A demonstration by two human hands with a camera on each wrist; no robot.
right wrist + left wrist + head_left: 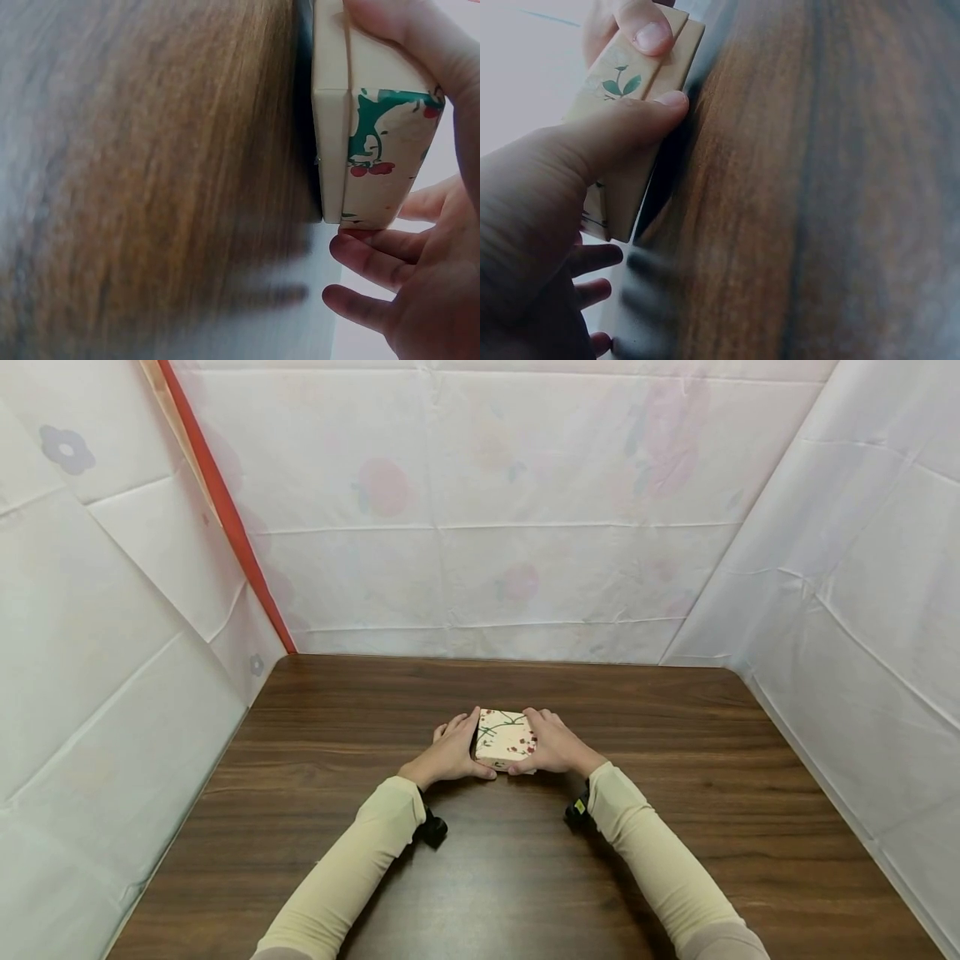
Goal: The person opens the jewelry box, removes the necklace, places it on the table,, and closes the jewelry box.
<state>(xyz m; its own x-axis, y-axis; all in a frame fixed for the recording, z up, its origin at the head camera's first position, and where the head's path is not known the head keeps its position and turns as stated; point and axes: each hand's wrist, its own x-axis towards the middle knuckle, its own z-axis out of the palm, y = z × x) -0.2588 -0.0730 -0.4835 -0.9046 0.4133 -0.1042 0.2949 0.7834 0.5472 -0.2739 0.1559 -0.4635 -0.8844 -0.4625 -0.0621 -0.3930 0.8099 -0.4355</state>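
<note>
A small cream box (506, 737) with a lid printed in red blossoms and green branches sits close over the table, lid upward. My left hand (448, 753) grips its left side. The left thumb (634, 120) presses the near face, reaching onto the plain lower band. From the right side, my right hand (557, 747) holds the box, its thumb (390, 16) on the near face of the printed lid. In the right wrist view the plain base shows as a band below the lid's edge. What the box contains is hidden.
The brown wood-grain table (480, 868) spreads around the box. White printed cloth (480, 577) hangs behind and at both sides, with a red strip (225, 510) at the left rear corner. A dark wrist camera (432, 830) is strapped below each sleeve.
</note>
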